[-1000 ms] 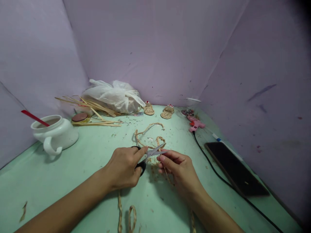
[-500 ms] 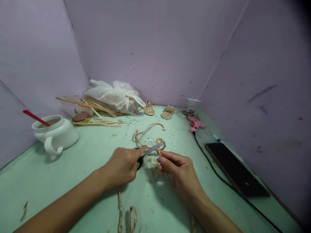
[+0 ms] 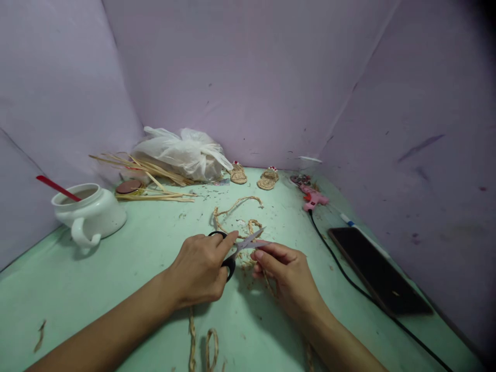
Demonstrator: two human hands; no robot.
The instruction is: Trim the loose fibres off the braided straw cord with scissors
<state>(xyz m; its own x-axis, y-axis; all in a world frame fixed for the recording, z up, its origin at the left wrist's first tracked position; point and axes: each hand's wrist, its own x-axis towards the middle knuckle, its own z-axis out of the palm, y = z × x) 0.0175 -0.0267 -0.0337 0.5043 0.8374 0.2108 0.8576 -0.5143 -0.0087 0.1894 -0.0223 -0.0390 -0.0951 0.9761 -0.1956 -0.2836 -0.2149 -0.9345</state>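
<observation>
My left hand (image 3: 205,266) grips a pair of black-handled scissors (image 3: 239,248), its fingers in the handles and the blades spread apart. The blades point right, close to the fingertips of my right hand (image 3: 284,266). Between thumb and fingers, that hand pinches a braided straw cord (image 3: 268,281). Beyond the scissors, more braided cord (image 3: 236,204) curls over the green tabletop. Another loop of cord (image 3: 211,346) lies near the front edge, and small straw scraps (image 3: 245,258) are scattered beneath my hands.
At the left stands a white pot (image 3: 101,212) with a red stick (image 3: 58,188). Straw strips (image 3: 155,170) and a white plastic bag (image 3: 186,155) lie behind, beside two small woven sandals (image 3: 268,179). At right are a corded pink glue gun (image 3: 315,198) and a phone (image 3: 380,271).
The scissor blades have gone from closed to spread apart, and my left hand has shifted slightly. My right hand keeps its pinch on the cord almost in place.
</observation>
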